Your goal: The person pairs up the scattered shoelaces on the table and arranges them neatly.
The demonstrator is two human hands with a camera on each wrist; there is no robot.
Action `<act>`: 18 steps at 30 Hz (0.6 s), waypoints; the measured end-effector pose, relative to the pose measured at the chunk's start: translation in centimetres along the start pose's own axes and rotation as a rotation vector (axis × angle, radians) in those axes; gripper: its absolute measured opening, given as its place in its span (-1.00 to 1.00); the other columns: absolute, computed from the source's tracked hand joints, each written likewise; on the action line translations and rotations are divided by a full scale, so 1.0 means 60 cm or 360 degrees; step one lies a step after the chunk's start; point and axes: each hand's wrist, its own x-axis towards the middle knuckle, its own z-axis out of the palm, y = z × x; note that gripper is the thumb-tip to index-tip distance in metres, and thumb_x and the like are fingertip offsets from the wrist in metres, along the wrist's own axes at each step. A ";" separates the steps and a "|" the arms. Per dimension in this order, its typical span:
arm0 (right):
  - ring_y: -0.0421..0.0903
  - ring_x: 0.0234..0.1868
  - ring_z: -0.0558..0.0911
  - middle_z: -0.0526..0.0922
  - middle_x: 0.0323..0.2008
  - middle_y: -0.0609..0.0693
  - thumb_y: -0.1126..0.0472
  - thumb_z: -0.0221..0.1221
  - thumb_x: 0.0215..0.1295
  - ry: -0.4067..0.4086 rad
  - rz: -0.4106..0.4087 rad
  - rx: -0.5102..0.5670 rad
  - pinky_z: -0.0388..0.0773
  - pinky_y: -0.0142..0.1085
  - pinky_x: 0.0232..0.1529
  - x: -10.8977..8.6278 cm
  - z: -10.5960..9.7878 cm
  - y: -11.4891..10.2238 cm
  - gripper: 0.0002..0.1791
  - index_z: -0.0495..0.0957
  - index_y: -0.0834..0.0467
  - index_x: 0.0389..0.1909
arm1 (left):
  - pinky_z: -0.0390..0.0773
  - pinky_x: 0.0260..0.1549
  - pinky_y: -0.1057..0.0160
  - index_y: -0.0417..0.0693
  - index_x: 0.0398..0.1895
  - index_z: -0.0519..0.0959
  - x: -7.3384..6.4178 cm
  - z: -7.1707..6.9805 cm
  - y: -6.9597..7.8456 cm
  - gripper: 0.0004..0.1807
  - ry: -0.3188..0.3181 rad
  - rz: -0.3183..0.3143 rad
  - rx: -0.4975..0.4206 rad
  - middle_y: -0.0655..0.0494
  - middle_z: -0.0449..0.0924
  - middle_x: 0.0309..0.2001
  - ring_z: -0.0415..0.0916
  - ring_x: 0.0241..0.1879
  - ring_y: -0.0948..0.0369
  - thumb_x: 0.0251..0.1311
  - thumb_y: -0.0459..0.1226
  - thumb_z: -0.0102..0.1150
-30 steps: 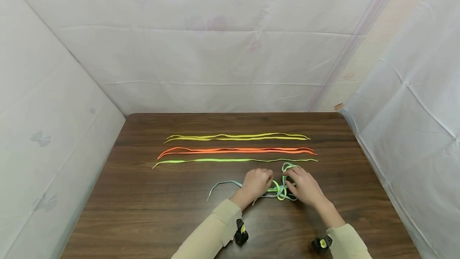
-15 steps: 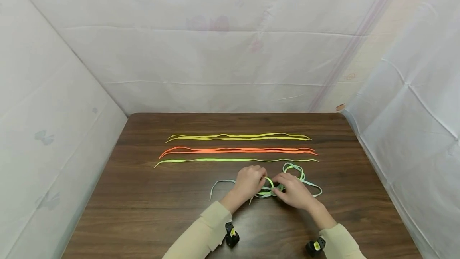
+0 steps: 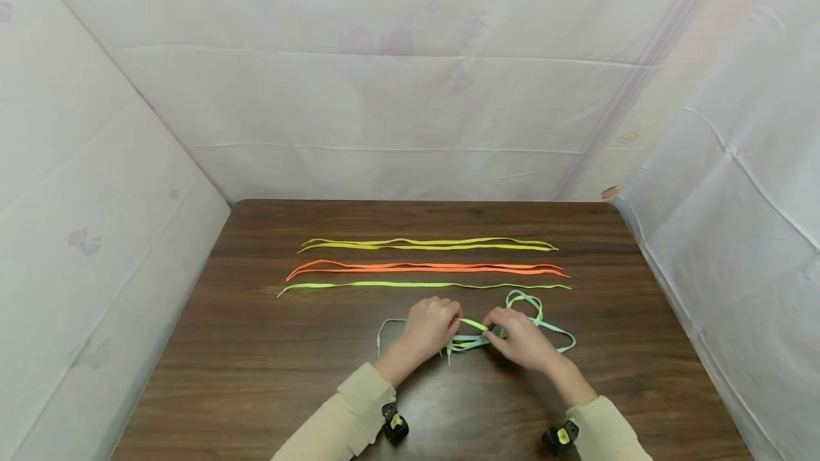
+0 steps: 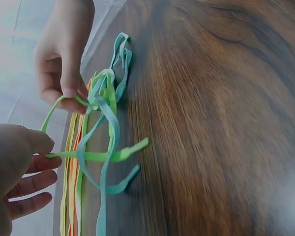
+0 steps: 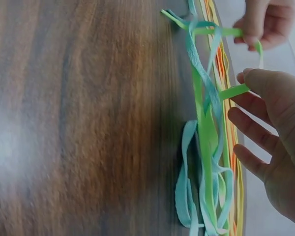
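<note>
A green shoelace [image 3: 474,324] and a light-blue shoelace [image 4: 103,196] lie tangled together near the table's middle right. My left hand [image 3: 430,326] pinches the green lace between thumb and forefinger, its other fingers loosely bent. Just to the right, my right hand [image 3: 522,338] pinches the same green lace where it leaves the tangle. A short stretch runs between the two hands, slightly bowed in the left wrist view. One green end trails below my left hand [image 5: 268,24] through a light-blue loop. More loops of both colours lie beyond my right hand [image 5: 280,128].
Behind the hands, a single green shoelace [image 3: 403,284], orange shoelaces [image 3: 423,269] and yellow shoelaces [image 3: 423,245] lie stretched out in rows across the brown wooden table [image 3: 256,375]. White sheeting [image 3: 384,112] surrounds the table at the back and sides.
Both hands have shifted left, the right one mostly in the first half second. The green lace between them has straightened from a loop, and the tangle's right-hand loops now show past the right hand.
</note>
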 end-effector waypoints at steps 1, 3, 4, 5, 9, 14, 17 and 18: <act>-0.23 -0.35 0.56 0.54 -0.38 -0.22 0.26 0.29 0.08 -0.0002 0.0007 0.0003 0.49 -0.33 -0.34 -0.001 -0.002 0.000 -0.86 0.54 0.06 -0.35 | 0.28 -0.64 0.44 0.11 -0.61 0.55 -0.003 -0.002 -0.002 -0.87 0.0004 0.0002 0.0006 0.32 0.47 -0.64 0.30 -0.67 0.37 0.02 -0.29 0.21; -0.22 -0.35 0.56 0.54 -0.38 -0.22 0.26 0.29 0.08 -0.0003 0.0003 -0.0001 0.49 -0.35 -0.34 -0.003 -0.007 0.001 -0.86 0.53 0.04 -0.36 | 0.27 -0.65 0.44 0.11 -0.63 0.54 -0.009 -0.004 -0.006 -0.86 0.0013 0.0012 0.0007 0.32 0.45 -0.65 0.30 -0.67 0.37 0.02 -0.30 0.20; -0.22 -0.34 0.56 0.53 -0.39 -0.23 0.26 0.29 0.08 0.0002 -0.0002 -0.0014 0.50 -0.34 -0.33 -0.004 -0.010 0.002 -0.86 0.53 0.02 -0.37 | 0.27 -0.66 0.44 0.11 -0.63 0.54 -0.012 -0.007 -0.008 -0.85 0.0016 0.0015 0.0006 0.32 0.45 -0.65 0.30 -0.67 0.37 0.01 -0.31 0.20; -0.22 -0.34 0.55 0.52 -0.40 -0.24 0.25 0.29 0.08 0.0005 -0.0008 -0.0025 0.49 -0.34 -0.32 -0.005 -0.012 0.003 -0.86 0.52 0.01 -0.39 | 0.28 -0.66 0.43 0.10 -0.63 0.55 -0.014 -0.009 -0.010 -0.86 0.0021 0.0019 0.0003 0.32 0.46 -0.64 0.32 -0.66 0.36 0.00 -0.31 0.20; -0.25 -0.34 0.51 0.50 -0.42 -0.25 0.25 0.30 0.07 0.0009 -0.0030 -0.0073 0.48 -0.33 -0.32 -0.009 -0.022 0.006 -0.85 0.51 -0.02 -0.42 | 0.34 -0.65 0.41 0.08 -0.60 0.58 -0.025 -0.018 -0.022 -0.89 0.0015 0.0022 0.0018 0.30 0.50 -0.61 0.39 -0.63 0.34 -0.03 -0.33 0.20; -0.25 -0.33 0.52 0.52 -0.43 -0.24 0.26 0.31 0.05 0.0029 -0.0007 -0.0096 0.49 -0.29 -0.32 -0.014 -0.032 0.011 -0.87 0.54 0.01 -0.43 | 0.34 -0.66 0.40 0.05 -0.62 0.56 -0.037 -0.026 -0.044 -0.89 0.0001 -0.0008 0.0052 0.27 0.48 -0.62 0.38 -0.65 0.32 -0.03 -0.34 0.22; -0.23 -0.34 0.52 0.53 -0.42 -0.25 0.27 0.30 0.06 0.0028 0.0016 -0.0094 0.48 -0.28 -0.32 -0.016 -0.037 0.013 -0.90 0.57 0.04 -0.43 | 0.35 -0.66 0.39 0.03 -0.61 0.57 -0.043 -0.030 -0.058 -0.90 0.0007 -0.0041 0.0073 0.26 0.49 -0.62 0.38 -0.65 0.32 -0.04 -0.34 0.24; -0.23 -0.34 0.52 0.53 -0.42 -0.25 0.28 0.29 0.07 0.0024 0.0020 -0.0089 0.48 -0.28 -0.32 -0.017 -0.038 0.013 -0.91 0.57 0.05 -0.42 | 0.35 -0.66 0.39 0.03 -0.61 0.57 -0.045 -0.031 -0.063 -0.90 0.0005 -0.0054 0.0077 0.26 0.49 -0.62 0.39 -0.65 0.31 -0.05 -0.34 0.24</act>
